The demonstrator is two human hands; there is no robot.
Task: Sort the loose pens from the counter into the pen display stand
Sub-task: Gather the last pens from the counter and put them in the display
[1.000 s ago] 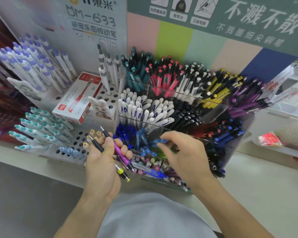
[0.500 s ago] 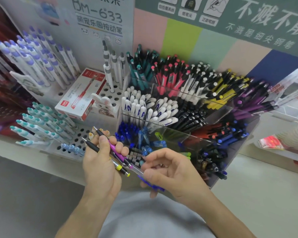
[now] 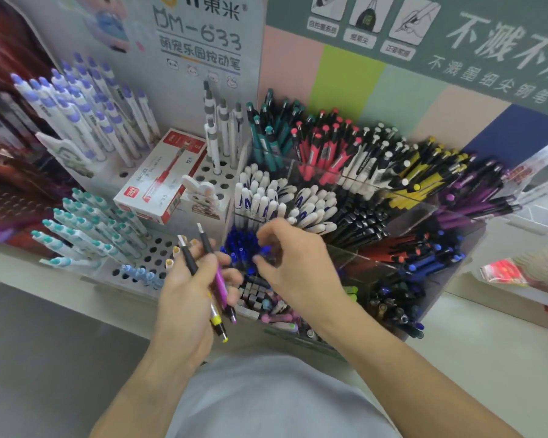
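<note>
Left fingers (image 3: 225, 273) clutching loose pens (image 3: 219, 286), right fingers (image 3: 266, 238) curled over blue pens (image 3: 241, 248), grasp unclear

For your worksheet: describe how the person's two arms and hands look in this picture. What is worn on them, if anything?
Both forearms are bare up to the picture's lower edge, so no sleeves show. The left hand and right hand wear no gloves, and no ring, watch or bracelet is visible. The fingers are blurred, so small details cannot be told. A light grey garment covers the body between the arms.
</note>
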